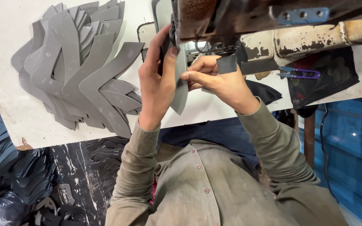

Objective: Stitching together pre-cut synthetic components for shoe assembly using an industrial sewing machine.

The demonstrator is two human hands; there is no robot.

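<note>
From the head view, a grey cut piece [180, 90] is pinched upright by the left hand [156, 79] under the worn sewing machine [248, 21]. Its edge is steadied by the right hand [218, 81], fingers closed on it, so it feeds straight. A stack of grey pieces [80, 67] is fanned on the white table [5, 33], near at hand.

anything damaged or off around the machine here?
Yes. The sewing machine body is worn: its cream paint is chipped into dark patches and its upper part looks rusty. The grey cut pieces on the table lie in a loose fan, not squared. Both hands, left hand and right hand, hold a grey piece at the needle.
</note>
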